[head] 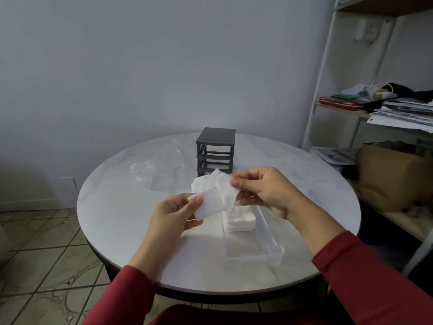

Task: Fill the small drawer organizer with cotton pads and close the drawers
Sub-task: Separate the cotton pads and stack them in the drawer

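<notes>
Above the near half of the table, a flat square white cotton pad (209, 202) is pinched between the thumb and fingers of the left hand (173, 214). The right hand (262, 191) grips a rumpled bunch of white cotton pads (221, 184) touching it. Just below them, a neat stack of white pads (241, 222) sits at the far end of a translucent white plastic drawer (267, 231), pulled out and lying on the round white marble-look table (117, 207). Beyond stands the dark grey plastic drawer organizer frame (216, 148), its slots open, with a crumpled clear plastic bag (159, 165) beside it.

The step looks like peeling single pads off the bunch for stacking. Next, this pad likely needs laying squarely on the stack, then the drawer slid into a slot.
</notes>
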